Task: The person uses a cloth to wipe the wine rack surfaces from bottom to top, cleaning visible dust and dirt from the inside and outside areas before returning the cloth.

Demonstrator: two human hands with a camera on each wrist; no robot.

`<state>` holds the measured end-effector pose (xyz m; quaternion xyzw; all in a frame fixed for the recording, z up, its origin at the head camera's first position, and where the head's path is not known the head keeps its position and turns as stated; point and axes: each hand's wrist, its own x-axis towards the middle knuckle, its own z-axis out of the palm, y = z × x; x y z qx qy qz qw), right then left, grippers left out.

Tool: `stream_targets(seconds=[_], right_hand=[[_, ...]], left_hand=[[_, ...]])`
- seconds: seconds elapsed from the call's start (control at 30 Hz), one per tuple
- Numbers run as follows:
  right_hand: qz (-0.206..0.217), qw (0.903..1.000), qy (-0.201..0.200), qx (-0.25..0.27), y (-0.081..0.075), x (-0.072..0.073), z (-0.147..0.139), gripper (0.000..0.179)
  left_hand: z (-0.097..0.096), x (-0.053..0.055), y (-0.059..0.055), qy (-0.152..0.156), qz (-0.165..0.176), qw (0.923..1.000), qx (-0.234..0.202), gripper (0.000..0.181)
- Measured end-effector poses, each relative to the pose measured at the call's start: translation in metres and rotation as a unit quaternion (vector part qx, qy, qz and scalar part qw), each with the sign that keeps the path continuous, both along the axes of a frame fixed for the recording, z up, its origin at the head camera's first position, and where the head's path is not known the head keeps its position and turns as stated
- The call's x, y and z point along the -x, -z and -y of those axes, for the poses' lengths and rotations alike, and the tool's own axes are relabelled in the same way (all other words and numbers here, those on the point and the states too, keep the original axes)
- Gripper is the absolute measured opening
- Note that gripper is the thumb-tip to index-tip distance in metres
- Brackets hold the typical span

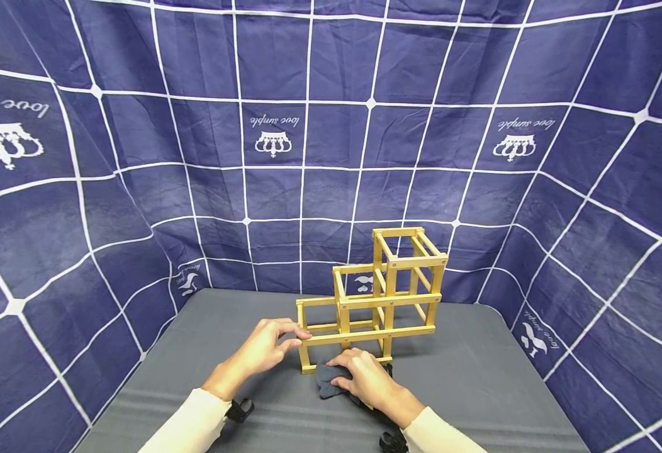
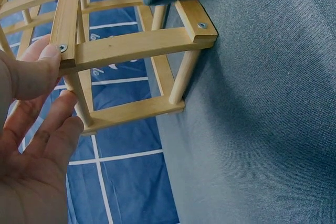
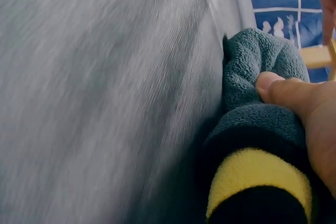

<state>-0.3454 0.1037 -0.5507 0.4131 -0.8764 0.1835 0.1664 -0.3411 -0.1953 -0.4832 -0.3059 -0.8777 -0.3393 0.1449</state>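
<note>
A stepped rack of pale wooden slats and dowels [image 1: 390,301] stands on a grey surface. At its lower left corner my left hand [image 1: 265,346] grips the frame. The left wrist view shows the thumb on a slat end [image 2: 65,24] beside a screw, with fingers around the dowel side. My right hand [image 1: 365,376] holds a bunched grey-blue plush cloth [image 1: 328,379] at the rack's low front bar. In the right wrist view the thumb presses into the cloth [image 3: 244,72], which has black parts and a yellow band [image 3: 257,174]. The fingers beneath are hidden there.
The grey covered surface [image 1: 195,352] spreads around the rack. Dark blue sheets with white grid lines [image 1: 274,195] hang behind and on both sides. Black straps [image 1: 240,410] are at the wrists.
</note>
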Motion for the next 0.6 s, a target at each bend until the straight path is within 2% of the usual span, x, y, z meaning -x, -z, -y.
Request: stream_targets(seconds=[0.2, 0.33, 0.5, 0.6], right_hand=[[-0.004, 0.9994, -0.002, 0.035, -0.002, -0.006, 0.017, 0.030], [-0.020, 0.9958, -0.004, 0.089, -0.004, -0.013, 0.029, 0.031], [-0.070, 0.9852, 0.043, 0.150, -0.008, -0.016, 0.047, 0.036], [-0.089, 0.9816, 0.078, 0.150, -0.009, -0.016, 0.057, 0.036]], left_hand=[[0.003, -0.001, -0.002, 0.003, 0.018, 0.9998, -0.005, 0.022], [0.004, 0.000, -0.003, 0.007, 0.040, 0.9992, 0.000, 0.021], [0.005, 0.001, -0.004, 0.000, 0.045, 0.9990, 0.005, 0.021], [0.004, 0.001, -0.006, -0.001, 0.044, 0.9990, 0.008, 0.022]])
